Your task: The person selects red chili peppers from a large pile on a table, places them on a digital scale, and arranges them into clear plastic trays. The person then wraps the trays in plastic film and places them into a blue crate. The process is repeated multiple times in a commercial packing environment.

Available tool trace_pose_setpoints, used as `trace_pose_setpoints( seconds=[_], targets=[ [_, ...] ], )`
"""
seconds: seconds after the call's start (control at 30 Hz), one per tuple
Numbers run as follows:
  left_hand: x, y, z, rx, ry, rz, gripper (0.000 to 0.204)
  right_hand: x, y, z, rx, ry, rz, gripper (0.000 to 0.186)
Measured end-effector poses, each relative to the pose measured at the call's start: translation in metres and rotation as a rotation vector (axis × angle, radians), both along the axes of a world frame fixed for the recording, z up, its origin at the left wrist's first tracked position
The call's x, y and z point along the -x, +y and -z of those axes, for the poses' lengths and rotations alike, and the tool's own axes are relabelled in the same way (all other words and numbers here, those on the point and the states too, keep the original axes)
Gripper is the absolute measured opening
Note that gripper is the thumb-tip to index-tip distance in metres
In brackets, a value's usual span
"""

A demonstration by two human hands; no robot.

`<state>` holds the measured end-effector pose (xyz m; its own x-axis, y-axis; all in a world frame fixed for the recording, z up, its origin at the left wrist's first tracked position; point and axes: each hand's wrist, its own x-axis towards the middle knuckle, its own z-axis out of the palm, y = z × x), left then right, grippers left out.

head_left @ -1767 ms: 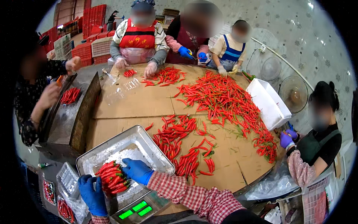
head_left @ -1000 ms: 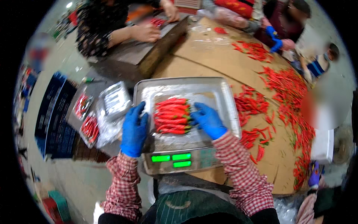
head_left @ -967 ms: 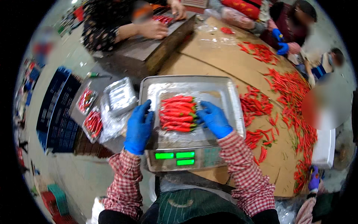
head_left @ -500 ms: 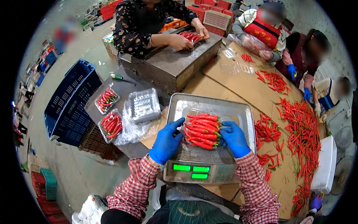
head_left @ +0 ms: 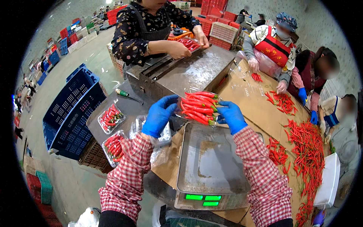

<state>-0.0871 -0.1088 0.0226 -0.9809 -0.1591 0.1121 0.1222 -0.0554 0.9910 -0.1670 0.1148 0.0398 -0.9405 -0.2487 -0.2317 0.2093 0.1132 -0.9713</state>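
A pack of red chillies point(head_left: 198, 107) is grasped at its ends by the left hand point(head_left: 160, 116) and the right hand point(head_left: 231, 116); it is held aloft near the far edge of the scale point(head_left: 230, 162).

Blue-gloved fingers point(head_left: 226, 111) holding red chilies point(head_left: 198, 106), metal scale point(head_left: 221, 160), chili heap point(head_left: 306, 151) at right

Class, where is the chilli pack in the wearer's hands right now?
In the head view, the chilli pack is near centre, between the left hand and right hand, just above the scale in the picture, with the metal box beyond.
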Motion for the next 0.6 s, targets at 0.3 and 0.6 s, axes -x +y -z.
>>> trace_pose_setpoints(
  seconds=[0.3, 0.6],
  targets=[
    [0.079, -0.052, 0.027, 0.049, 0.064, -0.156, 0.030, 0.080, -0.058, 0.029, -0.028, 0.032, 0.067, 0.037],
    [0.106, -0.073, 0.037, 0.169, 0.180, -0.283, 0.032, 0.111, -0.080, 0.030, 0.089, 0.112, -0.010, 0.044]
  ],
)
